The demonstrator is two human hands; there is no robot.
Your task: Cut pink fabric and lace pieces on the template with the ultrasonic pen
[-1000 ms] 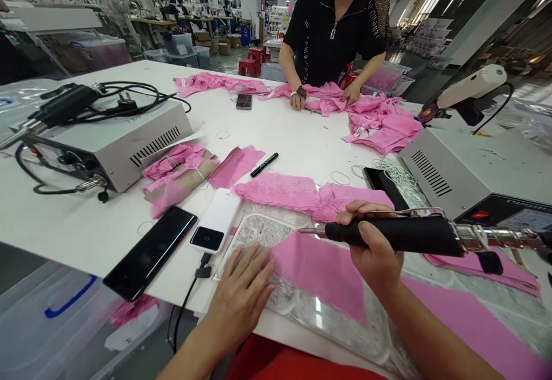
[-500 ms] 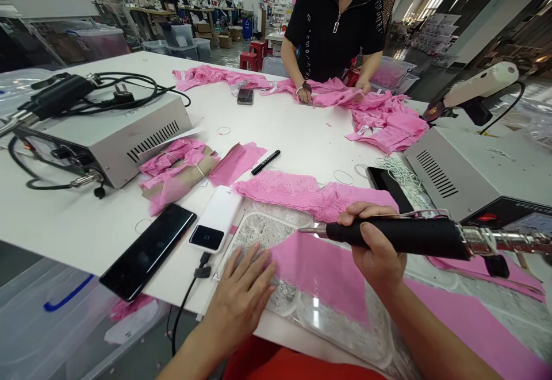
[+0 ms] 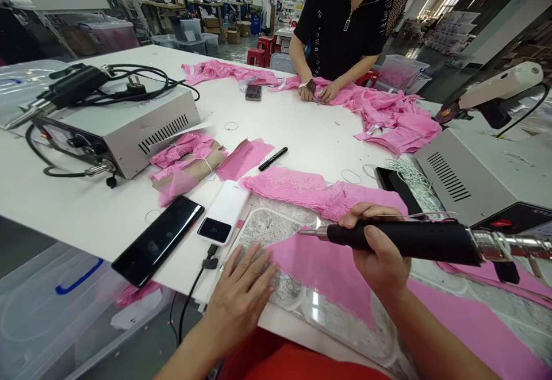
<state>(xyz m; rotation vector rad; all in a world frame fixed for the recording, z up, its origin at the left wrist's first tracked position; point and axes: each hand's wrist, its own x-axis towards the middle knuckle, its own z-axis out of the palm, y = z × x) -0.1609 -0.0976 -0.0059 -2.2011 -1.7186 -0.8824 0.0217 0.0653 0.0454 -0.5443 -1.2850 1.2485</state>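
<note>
My right hand [image 3: 383,259] is closed around the black handle of an ultrasonic welding handpiece [image 3: 414,241], held nearly level. Its slim metal tip points left at the upper edge of a flat pink fabric piece [image 3: 321,273]; I cannot tell whether they touch. My left hand [image 3: 244,285] lies flat with fingers stretched, fingertips on the fabric's left corner. Beneath the fabric is a clear patterned plastic sheet [image 3: 340,331]. A pink lace piece [image 3: 284,189] lies just beyond the tip. Left of the plastic sit a white power bank [image 3: 228,202] and a black phone [image 3: 159,239].
Grey control boxes stand left [image 3: 150,121] and right [image 3: 466,179], the left one with another handpiece on top. A marker [image 3: 273,158] and a tied pink bundle [image 3: 185,167] lie between. Across the table, a person in black [image 3: 345,29] handles pink garments [image 3: 397,115].
The view has shifted slightly, so the table's things sit further right. My hands keep nearly the same pose over the fabric. The other person's hands have come closer together.
</note>
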